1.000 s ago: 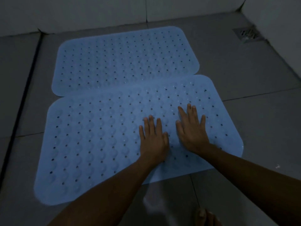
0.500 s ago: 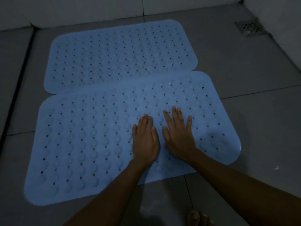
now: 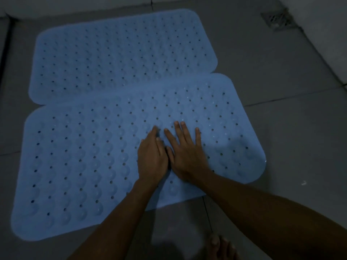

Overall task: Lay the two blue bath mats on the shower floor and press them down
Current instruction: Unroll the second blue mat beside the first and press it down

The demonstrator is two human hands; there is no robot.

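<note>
Two mats: near bath mat (image 3: 78, 166) is being overlapped onto far bath mat (image 3: 120, 53), on the shower floor (image 3: 281, 91).
Left hand (image 3: 153, 158): flat, being pressed on the near mat's middle.
Right hand (image 3: 185, 152): fingers spread, being pressed just beside it.

Both forearms are bare from the lower frame edge up to the wrists, with no sleeve on the stretch that shows. The left hand (image 3: 153, 158) wears no glove, ring or band that the dim light reveals, and its short, pale fingernails show at the fingertips. The right hand (image 3: 185, 154) is likewise bare, with short nails and a plain wrist. Below the right hand, at the bottom edge, the toes of a bare foot (image 3: 218, 245) show, without sock or sandal, the big toenail just visible.
</note>
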